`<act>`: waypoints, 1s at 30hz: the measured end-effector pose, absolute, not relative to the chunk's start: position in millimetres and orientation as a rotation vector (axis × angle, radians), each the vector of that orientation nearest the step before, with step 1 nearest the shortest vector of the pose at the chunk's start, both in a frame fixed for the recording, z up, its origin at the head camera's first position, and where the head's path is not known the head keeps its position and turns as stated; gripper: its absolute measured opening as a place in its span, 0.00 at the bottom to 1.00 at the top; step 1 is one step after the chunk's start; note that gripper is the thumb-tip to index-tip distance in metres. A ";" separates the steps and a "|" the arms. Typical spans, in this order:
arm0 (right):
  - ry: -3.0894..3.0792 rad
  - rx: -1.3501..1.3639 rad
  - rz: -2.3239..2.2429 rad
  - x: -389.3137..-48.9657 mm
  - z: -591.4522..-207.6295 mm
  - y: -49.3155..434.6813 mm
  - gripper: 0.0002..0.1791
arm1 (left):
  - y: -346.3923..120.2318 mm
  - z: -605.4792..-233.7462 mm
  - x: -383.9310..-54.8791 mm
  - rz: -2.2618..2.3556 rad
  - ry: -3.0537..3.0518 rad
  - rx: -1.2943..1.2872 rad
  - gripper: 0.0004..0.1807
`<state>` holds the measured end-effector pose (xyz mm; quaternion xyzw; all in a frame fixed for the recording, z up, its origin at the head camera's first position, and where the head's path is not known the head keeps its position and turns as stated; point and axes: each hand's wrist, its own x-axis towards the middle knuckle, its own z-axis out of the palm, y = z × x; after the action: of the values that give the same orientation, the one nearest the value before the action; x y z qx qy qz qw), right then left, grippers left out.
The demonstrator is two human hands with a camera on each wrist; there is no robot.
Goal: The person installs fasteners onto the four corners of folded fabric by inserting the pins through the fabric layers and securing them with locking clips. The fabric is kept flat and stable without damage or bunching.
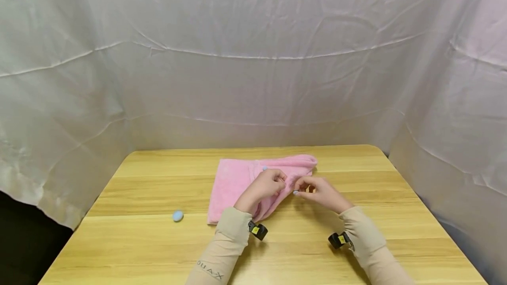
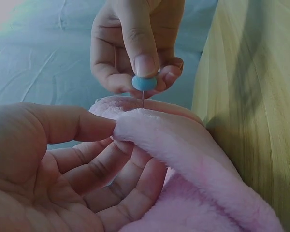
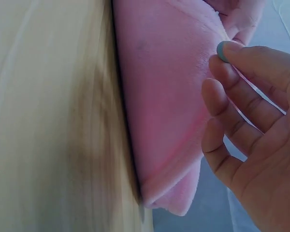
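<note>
A pink plush cloth (image 1: 233,184) lies folded on the wooden table, its right part lifted. My left hand (image 1: 267,184) pinches the cloth's raised edge between thumb and fingers. Just right of it, my right hand (image 1: 318,191) pinches a pin by its round blue head (image 2: 144,82). The pin's thin metal shaft (image 2: 143,99) points down at the fold beside my left fingertips; its tip meets the fuzzy cloth, and I cannot tell how deep it goes. A second small blue head (image 1: 265,168) shows on the cloth behind my left hand.
A loose round blue piece (image 1: 178,216) lies on the wooden table (image 1: 130,250), left of the cloth. Pale grey fabric (image 1: 253,87) hangs around the back and sides. Each wrist carries a small black camera (image 1: 258,230).
</note>
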<state>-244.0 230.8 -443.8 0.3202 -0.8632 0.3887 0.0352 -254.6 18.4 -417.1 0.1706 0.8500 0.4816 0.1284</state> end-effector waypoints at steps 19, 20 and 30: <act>-2.314 0.843 0.913 -249.2 -460.4 218.4 0.30 | 18.4 -414.7 -250.8 1.428 2.452 0.542 0.08; -2.313 0.836 0.899 -249.9 -460.8 218.2 0.33 | 18.6 -414.6 -250.5 1.424 2.454 0.550 0.08; -2.320 0.867 0.855 -251.2 -462.3 218.0 0.30 | 20.9 -415.2 -247.9 1.311 2.523 0.650 0.10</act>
<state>-251.2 218.0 -462.3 0.3199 -0.8554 0.3154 0.2578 -247.9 20.9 -415.2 0.2215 0.8596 0.4465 0.1123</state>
